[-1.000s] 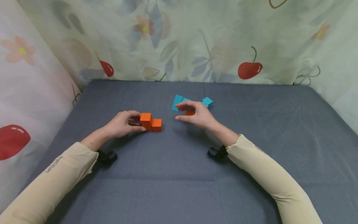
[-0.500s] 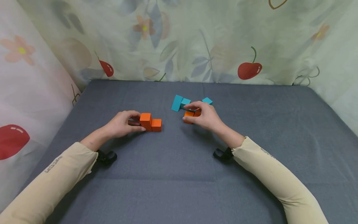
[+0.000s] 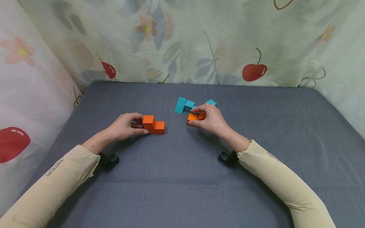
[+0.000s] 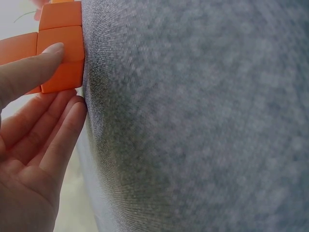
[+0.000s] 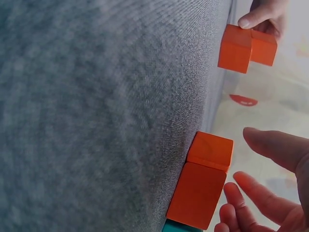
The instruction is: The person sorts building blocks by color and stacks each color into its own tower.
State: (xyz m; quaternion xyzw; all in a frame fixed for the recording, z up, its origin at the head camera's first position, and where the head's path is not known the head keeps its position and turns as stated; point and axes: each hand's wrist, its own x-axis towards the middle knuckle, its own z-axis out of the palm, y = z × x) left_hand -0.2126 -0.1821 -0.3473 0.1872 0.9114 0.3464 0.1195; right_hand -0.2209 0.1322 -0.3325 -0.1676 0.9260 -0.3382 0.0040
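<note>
My left hand (image 3: 125,126) pinches the left end of an orange block piece (image 3: 148,123), thumb on the near face. This piece stands two cubes high, with a single cube (image 3: 160,127) at its right. My right hand (image 3: 212,118) hovers over a second orange block piece (image 3: 192,116) on the cloth, partly covering it. In the right wrist view, its thumb (image 5: 270,145) and fingers are spread, and a gap shows between the thumb and the orange piece (image 5: 195,193). Whether a fingertip touches it I cannot tell.
Blue blocks lie just behind the right hand: a tilted one (image 3: 180,105), a smaller one (image 3: 189,105) beside it, and another (image 3: 211,102) farther right, partly hidden. Grey cloth (image 3: 159,202) covers the table. A patterned curtain (image 3: 188,41) hangs along the back edge.
The right hand has moved right and slightly nearer, uncovering more of the second orange piece and the blue blocks. In the last half second it barely moved. The left hand has stayed put.
</note>
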